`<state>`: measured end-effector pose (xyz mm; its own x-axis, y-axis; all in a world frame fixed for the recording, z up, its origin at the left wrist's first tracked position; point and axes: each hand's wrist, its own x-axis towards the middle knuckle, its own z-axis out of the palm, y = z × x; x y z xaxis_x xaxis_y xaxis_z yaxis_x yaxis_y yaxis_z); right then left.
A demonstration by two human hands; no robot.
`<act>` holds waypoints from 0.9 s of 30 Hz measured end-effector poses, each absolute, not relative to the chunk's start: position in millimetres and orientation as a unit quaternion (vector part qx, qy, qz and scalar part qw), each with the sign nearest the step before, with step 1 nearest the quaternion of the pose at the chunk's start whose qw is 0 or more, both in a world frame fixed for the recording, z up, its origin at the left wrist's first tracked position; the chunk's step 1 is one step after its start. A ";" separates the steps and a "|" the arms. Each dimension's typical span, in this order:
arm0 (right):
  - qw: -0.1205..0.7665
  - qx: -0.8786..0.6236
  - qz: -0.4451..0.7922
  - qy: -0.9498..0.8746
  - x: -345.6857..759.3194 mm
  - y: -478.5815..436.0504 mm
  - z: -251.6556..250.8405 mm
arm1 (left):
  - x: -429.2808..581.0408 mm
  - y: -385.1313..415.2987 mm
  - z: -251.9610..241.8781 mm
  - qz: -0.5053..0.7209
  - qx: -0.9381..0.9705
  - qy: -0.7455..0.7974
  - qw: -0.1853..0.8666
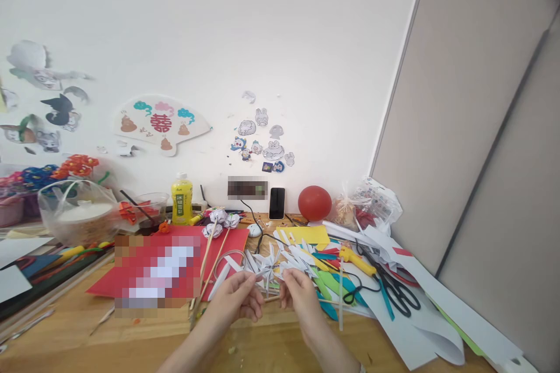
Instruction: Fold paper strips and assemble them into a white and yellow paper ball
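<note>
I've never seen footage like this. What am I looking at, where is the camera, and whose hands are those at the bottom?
There is no machine here, only a person doing craft work. The single picture comes from a camera worn on that person's head, looking forward and down, so the two bare hands at the bottom are their own. The left hand and right hand together pinch a white paper flower on a thin wooden stick, held just above a wooden table. On the table lie a red sheet, coloured paper strips and black-handled scissors. Farther back, by the wall, stand a yellow bottle and a red ball.
</note>
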<state>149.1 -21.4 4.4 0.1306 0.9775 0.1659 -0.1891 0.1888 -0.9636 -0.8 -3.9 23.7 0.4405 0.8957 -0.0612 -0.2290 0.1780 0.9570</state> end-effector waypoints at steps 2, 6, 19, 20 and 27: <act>0.619 -0.411 0.473 -0.474 151.5 -21.8 5.4 | -0.9 -6.2 26.1 0.414 0.487 0.329 0.695; 0.611 -0.383 0.476 -0.504 154.1 -24.0 11.5 | 0.0 -14.7 31.1 0.391 0.457 0.320 0.732; 0.637 -0.386 0.492 -0.451 161.6 -26.8 21.4 | 2.3 -11.0 20.6 0.453 0.454 0.220 0.735; 0.632 -0.382 0.495 -0.458 160.9 -27.8 23.0 | 1.4 -11.2 21.8 0.458 0.453 0.219 0.733; 0.636 -0.415 0.382 -0.526 159.4 -30.5 28.0 | -2.9 -13.0 24.1 0.447 0.497 0.202 0.716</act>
<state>159.4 -30.5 28.0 0.1536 0.9228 0.3533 -0.0498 0.3644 -0.9299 -2.9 -13.0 24.1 0.5194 0.8404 0.1547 -0.4386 0.1068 0.8923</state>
